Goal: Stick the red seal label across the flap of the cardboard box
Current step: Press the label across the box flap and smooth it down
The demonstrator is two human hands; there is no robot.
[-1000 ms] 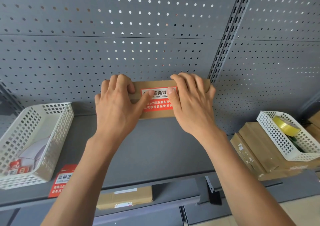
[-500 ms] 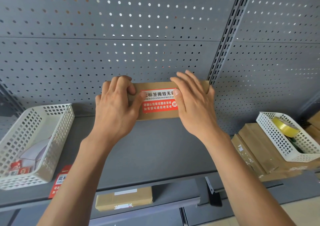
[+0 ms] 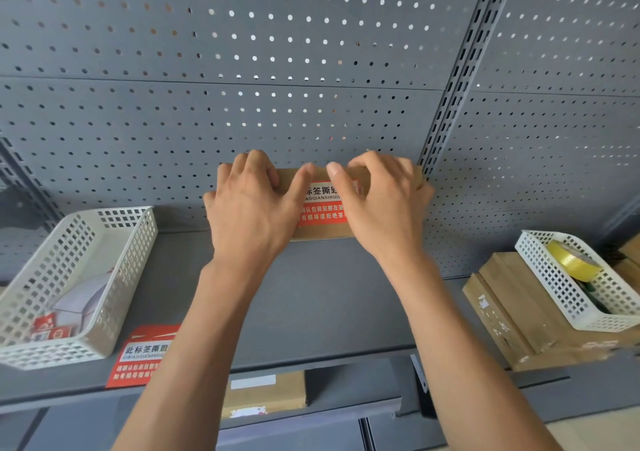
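Behind everything, a grey perforated metal back panel (image 3: pixel 242 70) fills the upper view, with a slotted upright (image 3: pixel 460 76) running down its right part. Below it a flat grey metal shelf (image 3: pixel 329 312) carries the rest. At the right edge lie flat brown cardboard cartons (image 3: pixel 512 312) with a white plastic lattice basket (image 3: pixel 575 291) on top, holding a roll of yellow tape (image 3: pixel 573 260). At the left stands another white plastic lattice basket (image 3: pixel 69 277) with small red-and-white items inside; just beside it, a loose red-and-white printed label (image 3: pixel 142 357) lies on the shelf. Upright against the back panel, at the shelf's rear, stands the small brown cardboard box (image 3: pixel 325 232), its front face toward the camera. Across that face is the red seal label (image 3: pixel 323 208), white band above, red band below, both with printed characters. The left hand (image 3: pixel 249 215) covers the box's left part, fingers curled over the top edge, thumb (image 3: pixel 303 184) lying on the label's upper left corner. The right hand (image 3: pixel 384 208) covers the right part likewise, fingers bent over the top edge, thumb (image 3: pixel 341 180) pressing the label's upper right area. Only the label's middle shows between the two thumbs; both ends are hidden under the hands. Neither hand is closed in a pinch; both clasp the box with bent fingers.
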